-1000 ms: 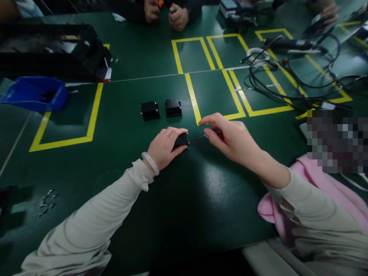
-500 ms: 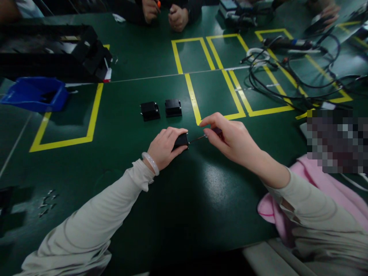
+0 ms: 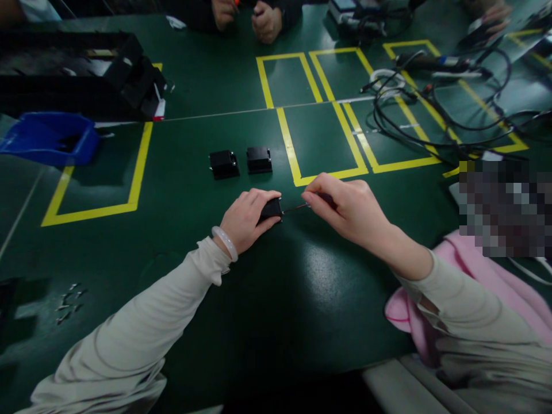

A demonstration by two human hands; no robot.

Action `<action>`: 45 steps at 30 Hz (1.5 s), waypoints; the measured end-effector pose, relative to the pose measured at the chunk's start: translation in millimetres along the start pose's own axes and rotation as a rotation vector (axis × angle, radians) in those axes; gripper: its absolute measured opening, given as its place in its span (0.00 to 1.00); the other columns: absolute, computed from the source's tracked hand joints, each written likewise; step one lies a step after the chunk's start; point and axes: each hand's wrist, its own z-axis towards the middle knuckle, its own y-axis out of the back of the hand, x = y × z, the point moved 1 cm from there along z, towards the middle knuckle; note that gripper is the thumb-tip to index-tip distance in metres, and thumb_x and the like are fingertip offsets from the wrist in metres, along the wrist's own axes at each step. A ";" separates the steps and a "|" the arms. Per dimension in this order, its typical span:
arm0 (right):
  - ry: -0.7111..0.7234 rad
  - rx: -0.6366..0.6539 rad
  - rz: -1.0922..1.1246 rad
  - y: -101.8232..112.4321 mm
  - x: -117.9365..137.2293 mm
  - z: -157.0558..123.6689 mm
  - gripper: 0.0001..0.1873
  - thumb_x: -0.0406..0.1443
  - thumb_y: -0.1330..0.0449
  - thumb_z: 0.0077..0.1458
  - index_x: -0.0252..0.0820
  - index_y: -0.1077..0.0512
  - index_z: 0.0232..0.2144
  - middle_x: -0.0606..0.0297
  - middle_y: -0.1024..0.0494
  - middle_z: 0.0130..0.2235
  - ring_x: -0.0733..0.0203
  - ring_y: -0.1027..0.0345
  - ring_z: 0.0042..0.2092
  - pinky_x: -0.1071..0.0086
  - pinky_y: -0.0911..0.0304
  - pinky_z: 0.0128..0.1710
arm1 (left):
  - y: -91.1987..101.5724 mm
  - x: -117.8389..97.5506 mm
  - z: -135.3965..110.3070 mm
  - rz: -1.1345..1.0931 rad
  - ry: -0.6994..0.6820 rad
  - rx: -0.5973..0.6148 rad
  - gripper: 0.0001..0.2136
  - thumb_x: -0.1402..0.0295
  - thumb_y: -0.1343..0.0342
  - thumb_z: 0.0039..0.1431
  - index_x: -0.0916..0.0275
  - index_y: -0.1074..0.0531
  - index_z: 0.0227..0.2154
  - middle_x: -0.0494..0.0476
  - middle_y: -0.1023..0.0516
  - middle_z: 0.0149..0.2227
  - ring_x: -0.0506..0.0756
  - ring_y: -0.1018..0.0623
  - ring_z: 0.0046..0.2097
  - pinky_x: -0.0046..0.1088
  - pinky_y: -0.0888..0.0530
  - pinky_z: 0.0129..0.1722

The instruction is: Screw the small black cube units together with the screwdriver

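My left hand (image 3: 245, 218) is closed over a small black block (image 3: 271, 208) and presses it to the green table (image 3: 172, 190). My right hand (image 3: 345, 207) pinches a small screwdriver (image 3: 302, 206) by its dark handle. The thin shaft points left and its tip meets the block's right side. Two more black blocks (image 3: 223, 164) (image 3: 259, 159) sit side by side just beyond my left hand.
A blue bin (image 3: 47, 138) and a black rack (image 3: 77, 75) stand at the far left. Tangled black cables (image 3: 431, 115) lie at the far right. Another person's hands (image 3: 267, 20) rest at the far edge. Small screws (image 3: 69, 299) lie near left. Pink cloth (image 3: 495, 287) is under my right arm.
My right hand's fingers have shifted slightly on the screwdriver, with the forefinger lowered. The left hand and the block have stayed put.
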 end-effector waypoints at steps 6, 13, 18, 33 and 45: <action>0.032 0.022 0.051 1.4 1.2 0.0 0.12 0.35 0.48 0.63 0.37 0.31 0.47 0.69 0.28 0.27 0.67 0.35 0.26 0.73 0.47 0.30 | 0.8 -1.1 0.5 -0.004 0.013 0.012 0.20 0.61 0.46 0.66 0.64 0.35 0.58 0.65 0.27 0.52 0.64 0.27 0.51 0.45 0.29 0.50; 0.013 0.037 0.014 0.9 0.6 -0.3 0.10 0.39 0.48 0.65 0.40 0.29 0.39 0.69 0.29 0.25 0.68 0.40 0.23 0.73 0.50 0.28 | 1.3 -1.3 0.7 -0.005 0.028 0.024 0.20 0.61 0.46 0.66 0.62 0.36 0.58 0.64 0.28 0.52 0.63 0.27 0.51 0.45 0.29 0.51; 0.064 -0.010 0.018 -0.1 1.4 -0.3 0.11 0.35 0.48 0.64 0.38 0.30 0.44 0.68 0.28 0.28 0.68 0.37 0.26 0.73 0.47 0.29 | 1.1 -1.5 0.3 -0.013 0.023 0.019 0.20 0.60 0.47 0.67 0.63 0.36 0.58 0.65 0.28 0.53 0.63 0.27 0.52 0.45 0.29 0.52; 0.082 0.011 -0.059 0.0 3.3 -1.5 0.13 0.41 0.48 0.66 0.40 0.29 0.37 0.68 0.28 0.25 0.66 0.37 0.25 0.73 0.49 0.28 | 0.9 -0.7 0.5 -0.016 0.010 0.014 0.20 0.61 0.46 0.66 0.62 0.36 0.58 0.64 0.27 0.53 0.63 0.27 0.52 0.45 0.29 0.52; 0.041 0.048 -0.053 2.4 1.4 -1.2 0.14 0.41 0.49 0.66 0.40 0.28 0.35 0.67 0.27 0.26 0.66 0.38 0.25 0.72 0.50 0.29 | 1.3 -1.0 0.6 -0.020 0.016 0.018 0.20 0.61 0.46 0.66 0.63 0.36 0.58 0.65 0.27 0.53 0.64 0.27 0.52 0.44 0.29 0.52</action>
